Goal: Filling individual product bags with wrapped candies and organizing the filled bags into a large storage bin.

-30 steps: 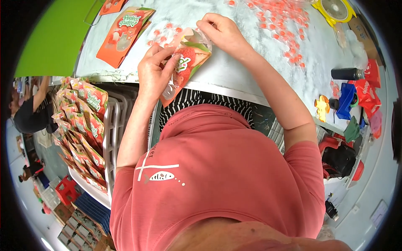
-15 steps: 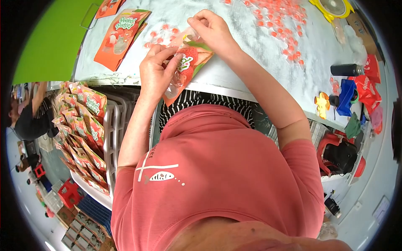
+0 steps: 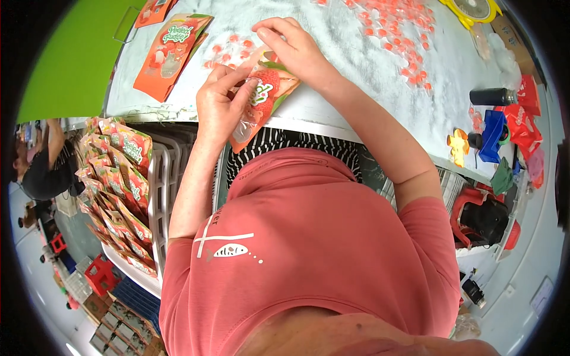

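My left hand [image 3: 224, 98] grips a red and green candy pouch [image 3: 274, 83] by its left side, thumb across the front. The pouch stands tilted at the table's near edge, its lower corner jutting past that edge. A clear window shows low on its front. Over the pouch's upper end hovers my right hand [image 3: 291, 50], index finger stretched out and thumb apart from it, with nothing visible between them. Just beyond the left hand lie several wrapped red candies [image 3: 226, 57] on the table.
Flat pouches [image 3: 169, 56] lie at the table's left, beside a green panel [image 3: 65, 53]. Many wrapped candies [image 3: 388, 46] spread at the far right, near a yellow scale [image 3: 472, 9]. A black bottle [image 3: 491, 97] and blue tape dispenser [image 3: 491, 136] stand rightward. Pouches [image 3: 122, 196] fill a white crate [image 3: 159, 207].
My right hand has shifted slightly left and down, its fingers parting from a pinch near the pouch's top. The left hand keeps its hold, and the pouch's front shows a little more.
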`<control>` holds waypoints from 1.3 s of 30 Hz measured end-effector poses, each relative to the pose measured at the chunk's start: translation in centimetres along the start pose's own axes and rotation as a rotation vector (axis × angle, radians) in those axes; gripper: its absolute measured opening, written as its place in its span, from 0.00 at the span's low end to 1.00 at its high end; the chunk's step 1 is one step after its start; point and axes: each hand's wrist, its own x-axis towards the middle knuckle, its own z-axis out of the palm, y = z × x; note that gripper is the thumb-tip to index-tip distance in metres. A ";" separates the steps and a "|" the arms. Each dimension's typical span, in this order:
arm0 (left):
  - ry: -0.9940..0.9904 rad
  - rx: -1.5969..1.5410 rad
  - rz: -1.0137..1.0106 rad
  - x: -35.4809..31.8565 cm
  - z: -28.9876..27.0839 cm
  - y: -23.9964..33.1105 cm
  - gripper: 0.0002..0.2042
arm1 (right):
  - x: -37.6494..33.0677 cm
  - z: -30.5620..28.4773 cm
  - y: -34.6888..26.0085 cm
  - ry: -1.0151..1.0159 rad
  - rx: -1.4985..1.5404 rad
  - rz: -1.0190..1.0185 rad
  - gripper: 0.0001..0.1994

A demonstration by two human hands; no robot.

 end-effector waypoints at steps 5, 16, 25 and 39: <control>0.012 -0.011 0.023 -0.1 -0.1 -0.6 0.10 | 0.7 -2.2 -3.6 -0.127 0.741 0.288 0.19; 0.207 -0.369 -0.022 -4.1 -7.6 -1.6 0.10 | -2.8 -0.4 10.3 -0.042 -0.548 -0.024 0.46; 0.351 -0.290 -0.120 -8.8 -11.2 -1.7 0.10 | 3.7 10.0 7.9 -0.213 -0.641 -0.260 0.49; 0.389 -0.372 -0.081 -9.1 -11.8 -4.0 0.11 | 4.8 9.3 9.0 -0.258 -0.782 -0.608 0.08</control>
